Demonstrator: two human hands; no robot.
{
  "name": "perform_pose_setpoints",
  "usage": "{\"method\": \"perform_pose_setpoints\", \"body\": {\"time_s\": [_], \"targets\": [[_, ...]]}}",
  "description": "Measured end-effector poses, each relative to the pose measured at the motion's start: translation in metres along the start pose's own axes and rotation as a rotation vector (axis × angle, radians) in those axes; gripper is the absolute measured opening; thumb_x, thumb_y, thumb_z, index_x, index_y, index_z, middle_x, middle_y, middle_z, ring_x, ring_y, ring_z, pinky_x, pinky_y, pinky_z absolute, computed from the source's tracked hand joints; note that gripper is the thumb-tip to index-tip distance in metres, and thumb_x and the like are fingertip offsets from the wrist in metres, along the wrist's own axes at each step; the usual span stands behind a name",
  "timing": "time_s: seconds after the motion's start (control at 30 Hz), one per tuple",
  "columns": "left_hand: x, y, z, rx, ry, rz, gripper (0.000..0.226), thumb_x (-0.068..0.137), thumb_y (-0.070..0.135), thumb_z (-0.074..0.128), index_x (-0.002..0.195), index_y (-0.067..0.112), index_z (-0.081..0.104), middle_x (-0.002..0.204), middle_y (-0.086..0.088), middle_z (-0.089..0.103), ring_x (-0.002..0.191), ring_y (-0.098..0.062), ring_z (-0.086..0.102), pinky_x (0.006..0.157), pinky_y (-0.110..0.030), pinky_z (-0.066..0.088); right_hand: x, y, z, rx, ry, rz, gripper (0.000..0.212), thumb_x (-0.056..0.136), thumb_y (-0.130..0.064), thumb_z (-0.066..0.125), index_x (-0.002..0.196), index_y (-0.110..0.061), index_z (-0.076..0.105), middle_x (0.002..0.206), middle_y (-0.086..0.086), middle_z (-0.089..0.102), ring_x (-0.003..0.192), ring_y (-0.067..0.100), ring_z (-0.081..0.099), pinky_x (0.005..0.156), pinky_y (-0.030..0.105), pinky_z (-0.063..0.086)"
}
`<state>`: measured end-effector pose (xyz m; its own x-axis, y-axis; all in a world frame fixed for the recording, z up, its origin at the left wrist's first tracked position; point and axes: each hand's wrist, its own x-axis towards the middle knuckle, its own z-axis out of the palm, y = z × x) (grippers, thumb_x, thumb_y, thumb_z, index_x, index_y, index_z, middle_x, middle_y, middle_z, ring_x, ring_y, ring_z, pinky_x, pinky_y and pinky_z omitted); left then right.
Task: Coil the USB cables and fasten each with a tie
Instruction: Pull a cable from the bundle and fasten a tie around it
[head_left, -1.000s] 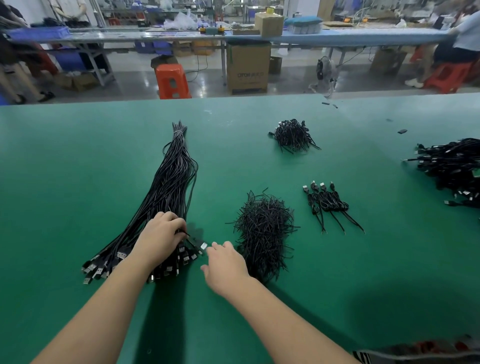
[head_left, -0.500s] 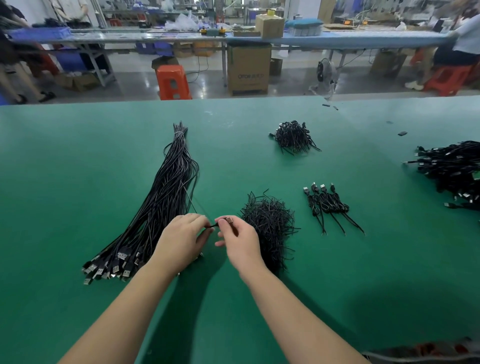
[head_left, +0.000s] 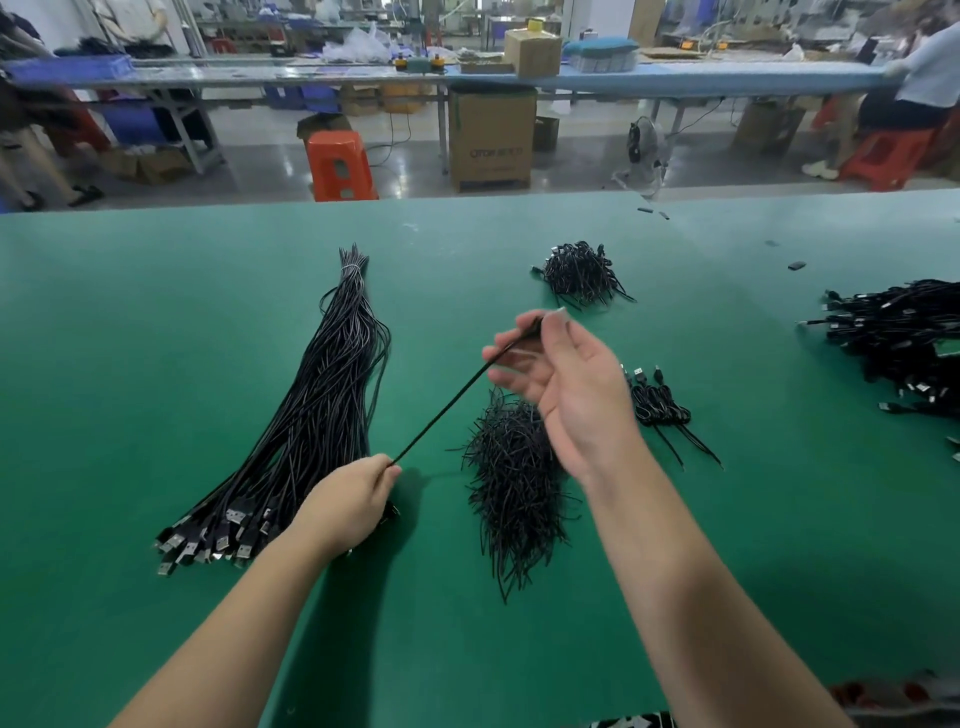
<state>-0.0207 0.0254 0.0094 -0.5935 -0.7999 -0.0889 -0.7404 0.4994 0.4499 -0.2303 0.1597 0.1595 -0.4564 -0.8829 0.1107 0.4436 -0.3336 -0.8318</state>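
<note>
A long bundle of straight black USB cables (head_left: 327, 415) lies on the green table (head_left: 156, 338), plugs toward me. One black cable (head_left: 441, 410) is stretched taut between my hands. My left hand (head_left: 348, 501) pinches its lower end beside the bundle's plugs. My right hand (head_left: 561, 379) is raised above the table, palm turned toward me, pinching the upper end between thumb and fingers. A heap of black wire ties (head_left: 514, 478) lies under my right hand. Three coiled, tied cables (head_left: 660, 410) lie to its right.
A small pile of black coiled cables or ties (head_left: 582, 273) lies farther back. A big heap of cables (head_left: 904, 338) sits at the right edge. Beyond the table's far edge stand an orange stool (head_left: 340, 163), a cardboard box (head_left: 491, 137) and another bench with people.
My hands were close together at the bundle's plug end. Now my right hand has risen up and away, drawing one cable out taut, while my left stays low holding the other end.
</note>
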Motion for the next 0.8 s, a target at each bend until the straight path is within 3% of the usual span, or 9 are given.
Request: {"method": "perform_pose_setpoints", "body": {"time_s": [0.13, 0.23, 0.33, 0.47, 0.57, 0.63, 0.7, 0.8], "targets": [[-0.009, 0.013, 0.005, -0.025, 0.028, 0.056, 0.040, 0.104, 0.045, 0.037, 0.084, 0.019, 0.060, 0.074, 0.006, 0.062, 0.074, -0.015, 0.059, 0.072, -0.038, 0.049, 0.025, -0.022, -0.012, -0.068, 0.095, -0.088, 0.025, 0.101, -0.025, 0.051, 0.105, -0.004, 0.063, 0.091, 0.015, 0.074, 0.084, 0.027, 0.073, 0.071, 0.031, 0.061], [-0.015, 0.020, 0.003, -0.158, -0.052, 0.022, 0.045, 0.101, 0.057, 0.036, 0.081, 0.031, 0.067, 0.050, 0.009, 0.051, 0.048, -0.008, 0.046, 0.055, -0.030, 0.041, 0.041, -0.031, -0.021, -0.062, 0.157, -0.145, 0.026, 0.105, -0.025, 0.049, 0.105, -0.004, 0.063, 0.090, 0.016, 0.073, 0.084, 0.029, 0.073, 0.071, 0.031, 0.060], [-0.017, 0.027, -0.005, -0.257, -0.128, -0.006, 0.045, 0.099, 0.060, 0.040, 0.079, 0.034, 0.070, 0.059, -0.003, 0.062, 0.051, -0.012, 0.057, 0.058, -0.032, 0.049, 0.052, -0.037, -0.031, -0.068, 0.189, -0.167, 0.027, 0.106, -0.027, 0.047, 0.103, -0.005, 0.063, 0.086, 0.014, 0.073, 0.082, 0.027, 0.074, 0.069, 0.030, 0.059], [-0.020, 0.030, -0.020, -0.234, -0.267, -0.011, 0.033, 0.099, 0.056, 0.045, 0.090, 0.036, 0.070, 0.073, 0.005, 0.069, 0.059, -0.003, 0.064, 0.051, -0.017, 0.046, 0.053, -0.038, -0.039, -0.084, 0.195, -0.132, 0.030, 0.107, -0.028, 0.045, 0.103, -0.005, 0.064, 0.084, 0.013, 0.073, 0.081, 0.026, 0.073, 0.069, 0.029, 0.059], [-0.020, 0.029, -0.040, -0.030, -0.309, 0.029, 0.026, 0.096, 0.051, 0.055, 0.109, 0.031, 0.065, 0.090, 0.011, 0.069, 0.072, -0.005, 0.066, 0.064, -0.024, 0.057, 0.046, -0.031, -0.038, -0.180, 0.110, -0.011, 0.031, 0.105, -0.028, 0.047, 0.106, -0.002, 0.064, 0.091, 0.013, 0.074, 0.087, 0.028, 0.074, 0.072, 0.031, 0.060], [-0.019, 0.038, -0.053, -0.015, -0.297, 0.076, 0.040, 0.093, 0.054, 0.058, 0.125, 0.029, 0.059, 0.104, 0.015, 0.068, 0.090, 0.001, 0.065, 0.082, -0.022, 0.055, 0.039, -0.022, -0.035, -0.306, 0.016, 0.079, 0.028, 0.102, -0.029, 0.053, 0.100, -0.007, 0.069, 0.095, 0.006, 0.074, 0.090, 0.024, 0.072, 0.073, 0.030, 0.059], [-0.020, 0.058, -0.067, -0.253, -0.224, 0.123, 0.056, 0.087, 0.060, 0.059, 0.134, 0.028, 0.056, 0.117, 0.015, 0.066, 0.105, 0.004, 0.063, 0.098, -0.025, 0.052, 0.033, -0.012, -0.029, -0.502, -0.070, 0.112, 0.025, 0.100, -0.033, 0.056, 0.092, -0.020, 0.076, 0.097, -0.006, 0.074, 0.093, 0.014, 0.067, 0.077, 0.029, 0.055], [-0.020, 0.094, -0.081, -0.515, -0.114, 0.213, 0.060, 0.082, 0.066, 0.059, 0.131, 0.031, 0.058, 0.123, 0.013, 0.066, 0.113, 0.004, 0.062, 0.105, -0.029, 0.048, 0.026, 0.002, -0.015, -0.610, -0.186, 0.082, 0.025, 0.101, -0.032, 0.055, 0.091, -0.028, 0.077, 0.098, -0.016, 0.073, 0.094, 0.002, 0.060, 0.082, 0.024, 0.045]]}}
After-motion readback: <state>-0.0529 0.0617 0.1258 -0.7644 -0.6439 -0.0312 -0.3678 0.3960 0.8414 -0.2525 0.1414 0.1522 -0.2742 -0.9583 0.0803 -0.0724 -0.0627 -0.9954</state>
